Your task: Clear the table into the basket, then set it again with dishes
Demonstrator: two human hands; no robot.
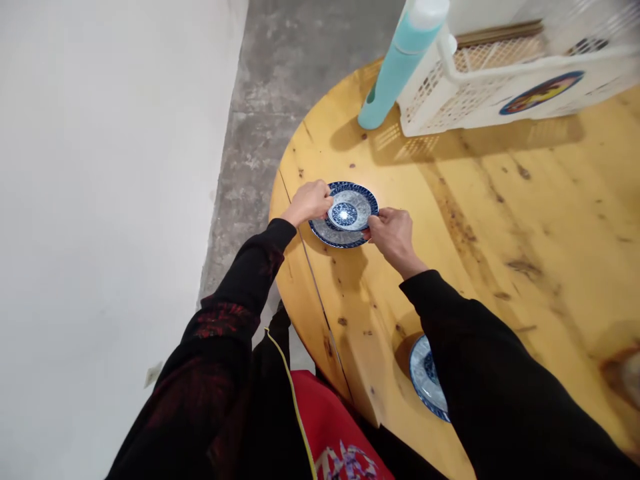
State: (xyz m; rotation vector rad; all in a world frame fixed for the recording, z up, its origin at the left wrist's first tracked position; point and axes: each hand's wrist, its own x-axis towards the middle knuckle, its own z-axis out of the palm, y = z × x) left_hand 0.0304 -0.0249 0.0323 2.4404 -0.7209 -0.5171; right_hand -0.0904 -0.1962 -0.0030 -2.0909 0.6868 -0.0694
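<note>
A small blue-and-white plate [353,199] is tilted over a larger blue-patterned plate [333,235] lying on the table. My left hand [311,201] is closed on the small plate's left edge. From the right side, my right hand [393,237] pinches its rim between thumb and fingers. Whether the two plates touch is hard to tell. Another blue-and-white plate [424,383] lies nearer my body, partly hidden under my right sleeve.
The yellow wooden table [480,267] has a rounded left edge and a seam. At its back stand a light-blue bottle-like cylinder [395,73] and a white plastic basket [500,100]. A blurred brown object [623,373] sits at the right. A white wall rises to the left.
</note>
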